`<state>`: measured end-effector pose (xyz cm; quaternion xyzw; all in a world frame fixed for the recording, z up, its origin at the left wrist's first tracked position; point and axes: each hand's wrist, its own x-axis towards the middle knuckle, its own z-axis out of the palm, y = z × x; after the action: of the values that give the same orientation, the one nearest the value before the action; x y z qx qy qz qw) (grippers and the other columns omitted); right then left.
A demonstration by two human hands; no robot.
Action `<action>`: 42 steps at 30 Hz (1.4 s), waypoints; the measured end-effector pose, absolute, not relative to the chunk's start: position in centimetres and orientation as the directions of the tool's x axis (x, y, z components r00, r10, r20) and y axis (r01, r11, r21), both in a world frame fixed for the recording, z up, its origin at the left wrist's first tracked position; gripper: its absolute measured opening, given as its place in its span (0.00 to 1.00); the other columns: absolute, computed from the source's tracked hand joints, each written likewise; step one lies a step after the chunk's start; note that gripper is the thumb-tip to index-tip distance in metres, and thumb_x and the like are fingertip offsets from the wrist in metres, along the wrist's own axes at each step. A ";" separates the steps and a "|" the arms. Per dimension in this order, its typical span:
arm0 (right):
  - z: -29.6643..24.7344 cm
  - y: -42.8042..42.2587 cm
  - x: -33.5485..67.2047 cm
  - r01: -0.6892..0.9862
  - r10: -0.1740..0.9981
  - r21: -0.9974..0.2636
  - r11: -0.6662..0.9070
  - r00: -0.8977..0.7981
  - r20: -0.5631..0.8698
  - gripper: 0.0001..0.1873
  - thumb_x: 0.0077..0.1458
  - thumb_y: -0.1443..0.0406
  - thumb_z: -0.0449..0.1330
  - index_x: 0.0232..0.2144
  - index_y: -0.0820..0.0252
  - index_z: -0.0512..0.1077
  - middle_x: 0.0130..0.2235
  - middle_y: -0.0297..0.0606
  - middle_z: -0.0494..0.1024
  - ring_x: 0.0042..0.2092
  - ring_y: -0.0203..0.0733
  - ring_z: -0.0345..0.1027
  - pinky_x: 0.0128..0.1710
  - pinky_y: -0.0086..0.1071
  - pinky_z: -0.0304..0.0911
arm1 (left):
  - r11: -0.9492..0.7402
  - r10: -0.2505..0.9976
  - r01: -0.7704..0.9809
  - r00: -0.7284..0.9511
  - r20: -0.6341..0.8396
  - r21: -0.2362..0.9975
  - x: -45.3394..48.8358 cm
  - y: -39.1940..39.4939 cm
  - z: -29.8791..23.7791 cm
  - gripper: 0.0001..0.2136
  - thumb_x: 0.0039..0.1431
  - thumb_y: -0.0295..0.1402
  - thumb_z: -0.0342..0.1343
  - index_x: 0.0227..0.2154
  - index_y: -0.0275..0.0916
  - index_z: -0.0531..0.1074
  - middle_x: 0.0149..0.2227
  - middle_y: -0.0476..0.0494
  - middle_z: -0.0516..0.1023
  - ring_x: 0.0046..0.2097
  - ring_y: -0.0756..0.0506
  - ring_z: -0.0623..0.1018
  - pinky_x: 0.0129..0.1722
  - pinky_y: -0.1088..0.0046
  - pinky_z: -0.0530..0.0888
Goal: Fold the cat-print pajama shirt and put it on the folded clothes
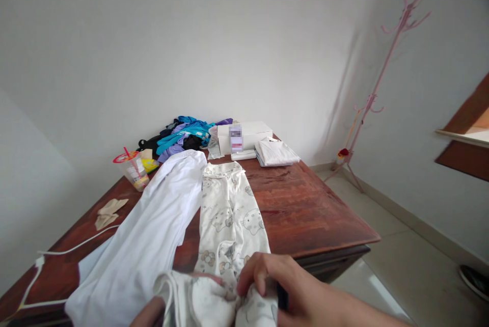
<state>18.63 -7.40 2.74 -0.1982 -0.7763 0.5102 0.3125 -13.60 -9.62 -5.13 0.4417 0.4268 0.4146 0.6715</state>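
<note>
Head camera view, looking down a tabletop. At 6 o'clock, the right hand (282, 286) curls its fingers and thumb tight on the bunched near end of a cream cotton baby garment (229, 215) printed with grey cartoon animals. The garment lies flat on the table, running from the hands up toward 12 o'clock. Only a sliver of the left hand (148, 314) shows at the bottom edge, at 7 o'clock, tucked under the same bunched cloth; whether it grips cannot be told.

Just beside the garment, at its 9 o'clock and touching it near the top, lies a long plain white garment (153, 235). Both rest on a reddish-brown wooden table (324, 210).

At the table's far edge, 12 o'clock, sit a white cardboard box (250, 133), a folded white cloth (277, 153) to its 3 o'clock, and a heap of blue, purple and black clothes (183, 136) to its 9 o'clock. At 10 o'clock stand a clear plastic cup with a red straw (132, 169), a crumpled beige cloth (109, 212) and a white cable (57, 254).

Off the table, at 2 o'clock, a pink metal coat stand (382, 72) leans by the wall.
</note>
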 end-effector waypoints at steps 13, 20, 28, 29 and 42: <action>0.7 -1.1 15.3 -0.306 0.789 -0.922 -0.236 -0.614 0.002 0.22 0.51 0.54 0.71 0.43 0.63 0.78 0.40 0.41 0.82 0.43 0.46 0.75 0.49 0.37 0.65 | 0.528 0.829 -0.548 0.498 -0.254 0.649 -9.8 -3.5 1.4 0.15 0.59 0.35 0.61 0.45 0.31 0.81 0.43 0.38 0.85 0.56 0.34 0.78 0.65 0.56 0.64; -1.3 -0.9 14.8 -0.437 0.855 -0.775 -0.457 -0.456 -0.247 0.19 0.42 0.62 0.72 0.38 0.63 0.79 0.36 0.41 0.83 0.37 0.46 0.77 0.44 0.37 0.68 | 0.391 0.901 -0.559 0.395 -0.180 0.731 -10.0 -3.7 0.4 0.28 0.60 0.32 0.61 0.63 0.37 0.67 0.51 0.38 0.82 0.56 0.36 0.78 0.65 0.56 0.64; -2.4 -1.8 15.0 -0.507 0.825 -0.665 -0.548 -0.461 -0.328 0.24 0.42 0.63 0.70 0.44 0.64 0.76 0.44 0.47 0.83 0.44 0.53 0.78 0.50 0.45 0.68 | 0.346 0.908 -0.369 0.362 -0.210 0.862 -9.3 -3.7 0.6 0.38 0.58 0.30 0.65 0.69 0.49 0.56 0.63 0.41 0.71 0.63 0.36 0.72 0.62 0.57 0.68; -2.5 -2.0 15.1 -0.511 0.817 -0.657 -0.554 -0.485 -0.311 0.25 0.43 0.63 0.70 0.45 0.65 0.76 0.46 0.48 0.82 0.45 0.54 0.78 0.51 0.46 0.68 | 0.341 0.908 -0.357 0.366 -0.205 0.870 -9.3 -3.6 0.4 0.38 0.58 0.29 0.65 0.69 0.48 0.57 0.64 0.41 0.71 0.63 0.36 0.71 0.63 0.58 0.67; -3.5 -2.3 15.7 -0.564 0.786 -0.603 -0.565 -0.591 -0.183 0.27 0.43 0.68 0.69 0.48 0.70 0.77 0.46 0.54 0.83 0.45 0.54 0.79 0.53 0.47 0.67 | 0.446 0.869 -0.364 0.394 -0.299 0.818 -8.4 -3.1 0.4 0.32 0.63 0.27 0.60 0.68 0.40 0.58 0.60 0.37 0.75 0.62 0.37 0.73 0.63 0.61 0.67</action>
<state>15.73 -2.31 -3.50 -0.2218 -0.2500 0.8562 0.3940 -8.36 -3.14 0.35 0.3377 0.3742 0.4037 0.7635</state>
